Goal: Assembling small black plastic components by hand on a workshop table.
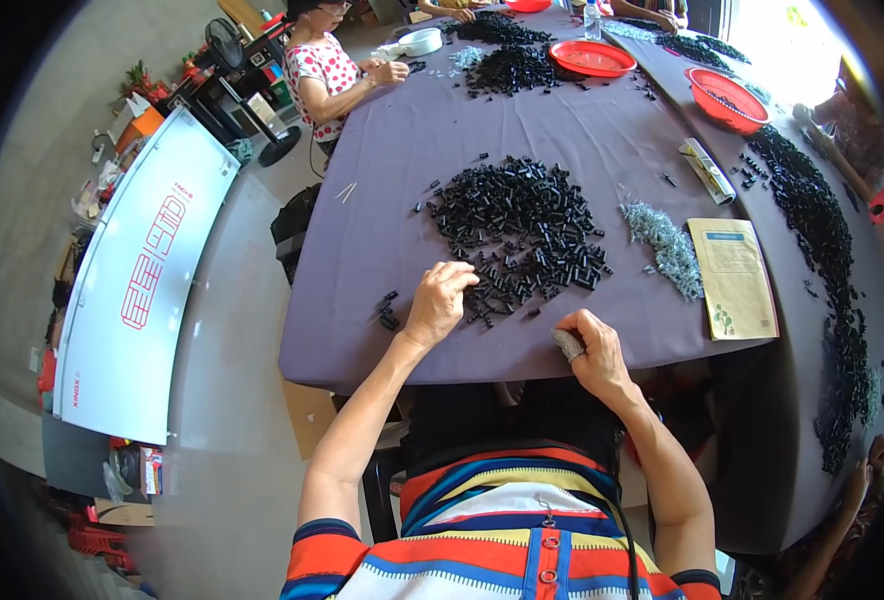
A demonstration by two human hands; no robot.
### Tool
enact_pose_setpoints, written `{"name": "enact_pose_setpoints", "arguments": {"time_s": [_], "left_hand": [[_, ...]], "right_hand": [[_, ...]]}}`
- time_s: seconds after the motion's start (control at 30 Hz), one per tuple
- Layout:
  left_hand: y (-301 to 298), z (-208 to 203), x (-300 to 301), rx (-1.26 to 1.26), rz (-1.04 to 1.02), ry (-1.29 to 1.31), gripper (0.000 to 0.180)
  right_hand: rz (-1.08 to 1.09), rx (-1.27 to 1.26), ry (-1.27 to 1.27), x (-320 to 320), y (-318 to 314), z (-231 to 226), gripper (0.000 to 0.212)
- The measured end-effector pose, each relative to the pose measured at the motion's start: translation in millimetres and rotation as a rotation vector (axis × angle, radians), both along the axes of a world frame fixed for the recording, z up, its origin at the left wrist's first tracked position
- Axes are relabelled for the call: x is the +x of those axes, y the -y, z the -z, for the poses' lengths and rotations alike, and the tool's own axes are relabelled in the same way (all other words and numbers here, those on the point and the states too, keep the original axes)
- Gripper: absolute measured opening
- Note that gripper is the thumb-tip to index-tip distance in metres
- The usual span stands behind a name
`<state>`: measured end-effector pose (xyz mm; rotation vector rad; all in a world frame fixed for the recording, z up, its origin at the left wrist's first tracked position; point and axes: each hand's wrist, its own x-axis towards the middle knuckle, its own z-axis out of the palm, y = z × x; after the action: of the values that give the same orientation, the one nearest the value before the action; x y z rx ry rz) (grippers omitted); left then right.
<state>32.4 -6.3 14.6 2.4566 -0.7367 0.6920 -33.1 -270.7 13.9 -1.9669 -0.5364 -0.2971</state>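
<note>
Fingers of the left hand (438, 302) curl down onto the near edge of the heap of small black parts (517, 235), pinching among them. The right hand (590, 345) is clenched on a bunch of grey metal pieces (568, 344); their long axis cannot be told. Both rest on the purple table (382, 200).

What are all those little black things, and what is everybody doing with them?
A person sits at a table covered in purple cloth. Their left hand reaches into a big pile of small black plastic pieces. Their right hand holds a bunch of small silvery bits; more of those lie in a heap beside a yellow booklet. Another person works at the far end, near red baskets.
</note>
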Motion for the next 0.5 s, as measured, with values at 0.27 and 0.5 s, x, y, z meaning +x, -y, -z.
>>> {"name": "enact_pose_setpoints", "arguments": {"time_s": [0.27,0.5], "left_hand": [[32.3,-10.8,48.7,-0.024,0.012,-0.079,0.006],[47.0,0.7,78.5,0.069,-0.030,-0.101,0.006]], "right_hand": [[-0.005,0.004,0.000,-1.7,-0.8,-0.7,0.020],[-0.026,0.000,-0.039,-0.3,1.1,-0.5,0.027]]}}
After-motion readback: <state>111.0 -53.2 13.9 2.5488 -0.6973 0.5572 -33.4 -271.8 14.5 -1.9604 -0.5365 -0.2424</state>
